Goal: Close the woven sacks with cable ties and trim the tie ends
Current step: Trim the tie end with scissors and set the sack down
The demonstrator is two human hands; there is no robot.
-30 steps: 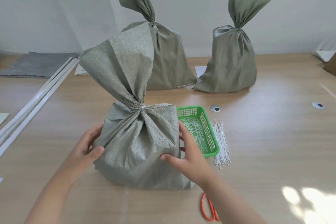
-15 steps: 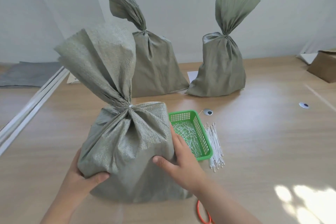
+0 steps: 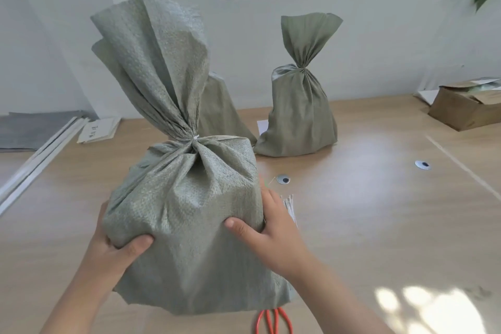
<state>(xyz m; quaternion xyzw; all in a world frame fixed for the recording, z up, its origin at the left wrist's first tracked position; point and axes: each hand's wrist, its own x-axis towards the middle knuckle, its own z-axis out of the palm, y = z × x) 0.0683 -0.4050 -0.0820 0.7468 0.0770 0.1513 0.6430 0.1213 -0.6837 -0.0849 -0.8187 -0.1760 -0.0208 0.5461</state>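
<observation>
A grey-green woven sack [image 3: 187,214] is held up off the wooden table, its neck cinched by a white cable tie [image 3: 195,138]. My left hand [image 3: 116,249] grips its left side, thumb pressing into the fabric. On the sack's right side my right hand [image 3: 271,230] grips with the thumb across the front. Two more tied sacks stand behind: one [image 3: 301,106] in full view, the other [image 3: 219,114] mostly hidden by the held sack. Orange scissor handles [image 3: 273,320] poke out below the sack. Loose white cable ties [image 3: 290,205] lie just right of my right hand.
A brown cardboard box [image 3: 466,106] sits at the far right. White papers [image 3: 99,130] and long white strips [image 3: 35,165] lie on the left. Two small round discs [image 3: 283,179] [image 3: 423,165] rest on the wooden table [image 3: 379,225]. The green basket is hidden behind the sack.
Both hands have lifted the sack up and toward me. It now covers the green basket and most of the rear left sack. The view has tilted upward.
</observation>
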